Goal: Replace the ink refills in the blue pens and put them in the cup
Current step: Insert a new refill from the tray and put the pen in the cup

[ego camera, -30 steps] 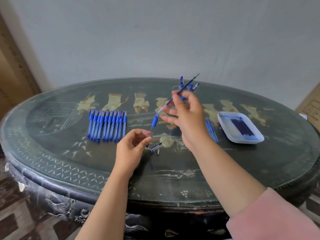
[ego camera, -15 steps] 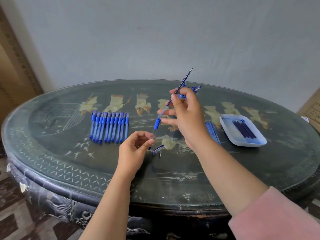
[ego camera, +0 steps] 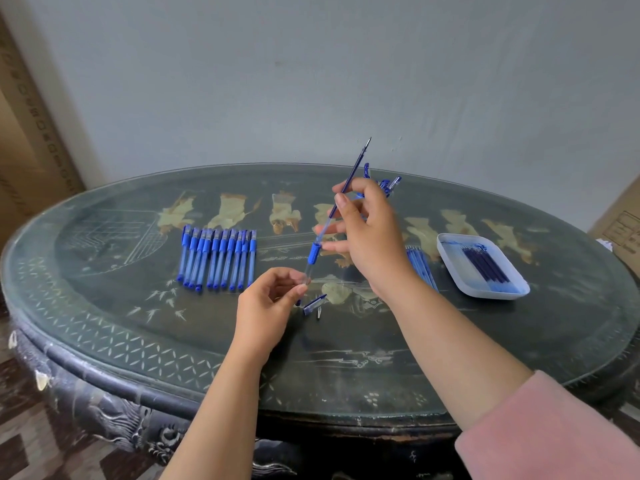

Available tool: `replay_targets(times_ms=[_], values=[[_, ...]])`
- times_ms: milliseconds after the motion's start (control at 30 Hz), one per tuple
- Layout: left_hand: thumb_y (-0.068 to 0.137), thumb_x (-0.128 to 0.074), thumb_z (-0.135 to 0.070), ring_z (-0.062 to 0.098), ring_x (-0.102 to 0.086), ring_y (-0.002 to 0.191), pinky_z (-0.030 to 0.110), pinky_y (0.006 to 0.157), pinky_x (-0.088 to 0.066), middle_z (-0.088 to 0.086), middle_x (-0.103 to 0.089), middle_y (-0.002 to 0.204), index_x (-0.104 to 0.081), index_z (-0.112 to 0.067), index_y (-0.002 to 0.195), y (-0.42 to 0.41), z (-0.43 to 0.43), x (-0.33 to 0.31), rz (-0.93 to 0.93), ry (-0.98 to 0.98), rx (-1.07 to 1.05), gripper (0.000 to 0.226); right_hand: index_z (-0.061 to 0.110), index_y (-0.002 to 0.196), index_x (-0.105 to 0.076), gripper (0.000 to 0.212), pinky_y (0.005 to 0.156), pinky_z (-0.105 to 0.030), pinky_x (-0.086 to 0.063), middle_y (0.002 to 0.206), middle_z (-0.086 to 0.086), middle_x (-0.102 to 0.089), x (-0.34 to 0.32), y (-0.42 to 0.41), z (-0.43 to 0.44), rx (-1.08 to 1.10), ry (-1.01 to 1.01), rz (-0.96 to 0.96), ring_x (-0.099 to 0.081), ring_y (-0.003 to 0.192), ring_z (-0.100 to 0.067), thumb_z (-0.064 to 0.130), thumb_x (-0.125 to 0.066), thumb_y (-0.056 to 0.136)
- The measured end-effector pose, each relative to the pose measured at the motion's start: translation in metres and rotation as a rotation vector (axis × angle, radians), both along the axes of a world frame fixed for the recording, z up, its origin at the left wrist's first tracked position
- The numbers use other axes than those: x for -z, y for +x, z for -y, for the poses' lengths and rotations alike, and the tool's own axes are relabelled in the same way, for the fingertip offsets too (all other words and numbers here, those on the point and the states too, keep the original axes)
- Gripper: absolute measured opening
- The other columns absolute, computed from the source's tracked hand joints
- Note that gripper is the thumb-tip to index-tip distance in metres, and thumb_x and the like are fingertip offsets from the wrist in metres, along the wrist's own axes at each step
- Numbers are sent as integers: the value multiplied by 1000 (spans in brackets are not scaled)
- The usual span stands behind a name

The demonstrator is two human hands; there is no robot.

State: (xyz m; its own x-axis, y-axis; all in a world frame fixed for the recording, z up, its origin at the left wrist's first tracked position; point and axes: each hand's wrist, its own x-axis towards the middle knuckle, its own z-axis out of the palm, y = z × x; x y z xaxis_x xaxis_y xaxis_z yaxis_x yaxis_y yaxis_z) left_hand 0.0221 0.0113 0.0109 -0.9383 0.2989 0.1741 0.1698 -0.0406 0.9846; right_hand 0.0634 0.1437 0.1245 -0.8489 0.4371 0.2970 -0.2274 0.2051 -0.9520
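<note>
The task looks partly done, in my judgement. A few finished pens (ego camera: 394,182) stand in the cup (ego camera: 390,193), left of the tray (ego camera: 450,271) and farther back, mostly hidden behind the right hand (ego camera: 372,233). A row (ego camera: 218,258) of ten or so capped pens lies flat on the surface (ego camera: 346,358), well left of the tray, seemingly awaiting its turn. One pen is open in the hands.

The right fingers pinch a refill (ego camera: 353,168), held in the air left of the tray with its tip pointing up and away; its lower end sits inside the barrel (ego camera: 313,252). The fingers of the left hand (ego camera: 273,299) pinch the barrel's lower end. I cannot tell from this view whether the refill is going in or coming out; either way, this pen needs closing up before it goes in the cup. A cap (ego camera: 315,304) and a small cone (ego camera: 319,312) lie on the surface left of the tray and nearer the person, just beside the left fingertips.

The tray is white and shallow, stained blue inside; it holds a small bundle of dark refills (ego camera: 485,263) lying side by side; whether these are spent or fresh is unclear. A second bunch of paler refills (ego camera: 420,265) lies on the surface just left of the tray, partly behind the right forearm. The cup is clear and hard to make out; it holds blue pens upright, their count hidden.
</note>
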Motion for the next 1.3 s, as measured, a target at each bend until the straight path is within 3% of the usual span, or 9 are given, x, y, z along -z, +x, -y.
replay_targets(times_ms=[233, 467, 667, 833, 967, 1133, 1233, 1300], values=[[86, -69, 0, 11, -71, 91, 24, 84, -55, -3, -75, 91, -69, -13, 93, 1, 1, -1, 10, 0, 7, 15, 18, 105, -51, 5, 64, -41, -62, 96, -15, -60, -3, -2, -3, 1, 103, 23, -73, 79, -22, 18, -47, 102], [86, -69, 0, 11, -71, 90, 22, 82, -55, -2, -75, 91, -69, -14, 93, 1, 0, -2, 8, 0, 9, 15, 23, 98, -53, 10, 62, -39, -62, 84, -5, -59, -2, -4, -5, -1, 2, 28, -73, 76, -26, 16, -47, 102], [86, -69, -1, 11, -71, 90, 23, 82, -55, -3, -75, 90, -69, -15, 92, 1, 0, -2, 9, -13, 11, 15, 26, 93, -53, 13, 64, -40, -62, 86, -7, -61, -1, -5, -5, 8, 60, 42, -72, 73, -23, 17, -50, 101], [87, -70, -3, 15, -71, 91, 23, 81, -54, -2, -75, 91, -70, -15, 92, 1, 0, -1, 13, 15, -10, 13, 13, 93, -62, 2, 66, -38, -62, 88, -7, -67, 12, -6, -5, -13, 210, 117, -70, 81, -18, 14, -61, 95], [87, -70, -2, 14, -71, 89, 21, 79, -54, -2, -75, 90, -69, -15, 92, 2, 0, -2, -4, 26, -29, 13, 9, 97, -66, 12, 69, -40, -62, 92, -6, -69, 22, -1, -3, -92, 196, 220, -71, 86, -19, 20, -63, 94], [87, -69, -2, 13, -71, 86, 20, 78, -54, -3, -74, 88, -68, -19, 91, 6, 1, -4, -34, 14, -52, 17, 17, 103, -67, 11, 69, -35, -62, 95, -3, -71, 25, 10, -4, -141, 187, 231, -71, 85, -14, 22, -64, 94], [88, -68, -2, 17, -71, 91, 29, 84, -55, 1, -75, 92, -68, -20, 91, 10, 4, -5, -30, 14, -74, 18, 18, 97, -68, 7, 67, -29, -60, 89, -1, -70, 41, 22, -10, -39, 141, 276, -70, 77, -10, 21, -66, 91], [88, -68, -4, 16, -71, 90, 34, 88, -56, 1, -75, 93, -68, -20, 93, 13, 7, -6, -35, -11, -95, 17, 21, 86, -69, 6, 64, -19, -53, 80, 6, -69, 61, 30, -12, 95, 303, 369, -66, 71, -5, 27, -69, 88]])
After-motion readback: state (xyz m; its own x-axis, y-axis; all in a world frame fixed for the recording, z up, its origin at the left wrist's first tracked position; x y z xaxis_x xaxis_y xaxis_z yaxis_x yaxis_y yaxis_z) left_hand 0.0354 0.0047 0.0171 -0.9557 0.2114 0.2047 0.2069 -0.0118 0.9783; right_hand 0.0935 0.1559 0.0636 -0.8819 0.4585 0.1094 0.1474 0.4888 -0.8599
